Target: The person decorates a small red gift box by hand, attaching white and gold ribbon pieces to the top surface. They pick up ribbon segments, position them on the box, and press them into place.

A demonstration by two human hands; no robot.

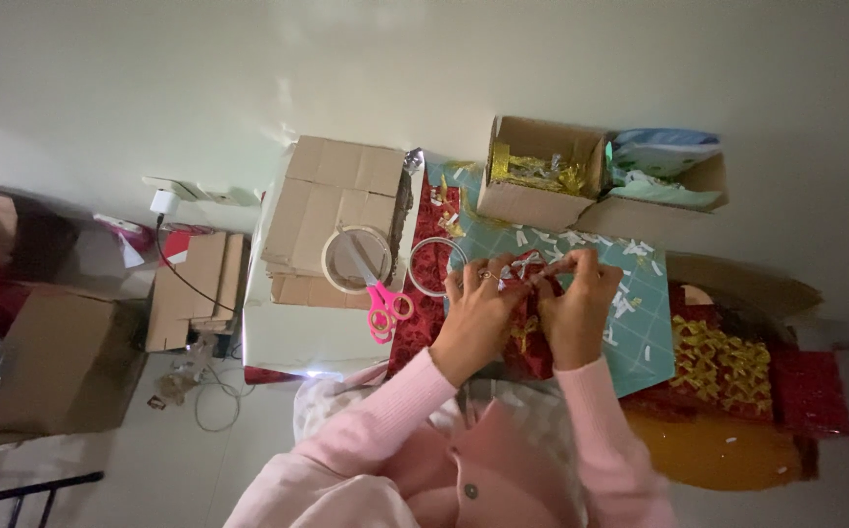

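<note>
Pinching a small white strip point(532, 264) between both hands, left hand point(478, 311) and right hand point(581, 305) closed on it above the red-and-gold packet point(532, 337); finished gold bows point(718, 362) heap at three o'clock, I judge more remain.

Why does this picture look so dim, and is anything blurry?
Head view: light is low and uneven, the corners darken, the left side sinks into shadow. A bright glare spot sits on the white box edge. The hands, left hand and right hand, look slightly soft.

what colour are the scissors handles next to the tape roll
Bright pink. The scissors lie on the flattened cardboard, partly over the tape roll; the head view shows them clearly.
</note>
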